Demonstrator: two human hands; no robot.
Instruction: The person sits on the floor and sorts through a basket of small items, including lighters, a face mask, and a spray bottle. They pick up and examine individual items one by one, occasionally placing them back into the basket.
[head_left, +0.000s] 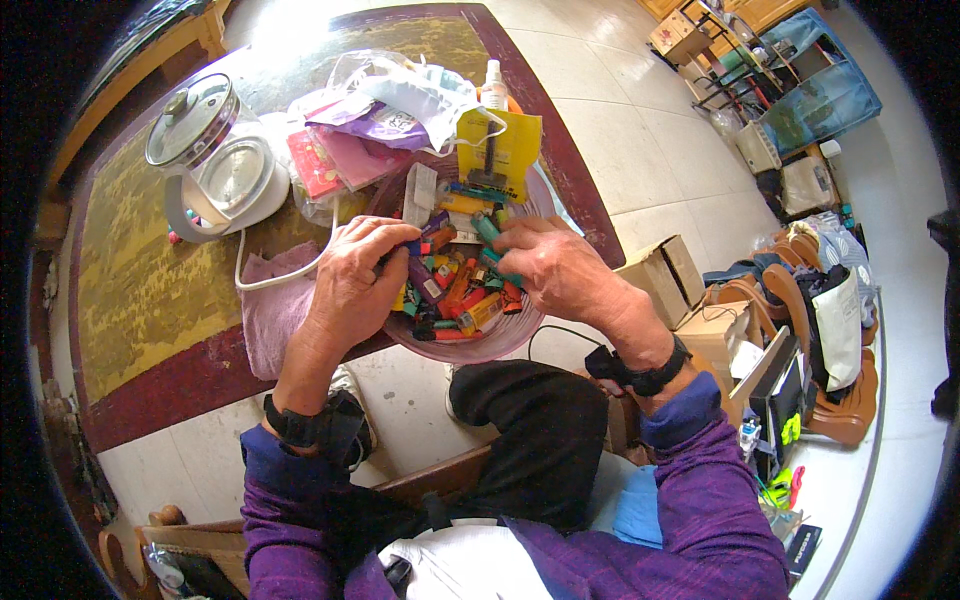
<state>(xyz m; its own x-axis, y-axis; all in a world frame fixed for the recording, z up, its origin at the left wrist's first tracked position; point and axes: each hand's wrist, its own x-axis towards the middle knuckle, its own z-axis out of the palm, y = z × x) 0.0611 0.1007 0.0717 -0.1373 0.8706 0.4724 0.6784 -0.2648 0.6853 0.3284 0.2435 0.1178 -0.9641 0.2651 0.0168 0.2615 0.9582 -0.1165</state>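
A translucent pinkish plastic bowl (465, 350) full of cigarette lighters sits at the table's near edge. Over its left side, my left hand (360, 281) pinches a blue lighter (414, 247) with a red end between thumb and fingers. On the right side of the bowl, my right hand (551, 262) has its fingers curled on a green lighter (486, 226) that tilts up from the heap; its fingertips partly hide other green ones. Below lie a purple lighter (426, 281) and a yellow lighter (480, 313). A yellow card package (495, 154) leans at the bowl's back.
Left on the table stand a glass kettle (191, 124) and its white base (262, 180). A pink cloth (274, 330) hangs over the near edge, crossed by a white cord (281, 282). Face masks (412, 94) and packets lie behind the bowl. Cardboard boxes (664, 277) stand right.
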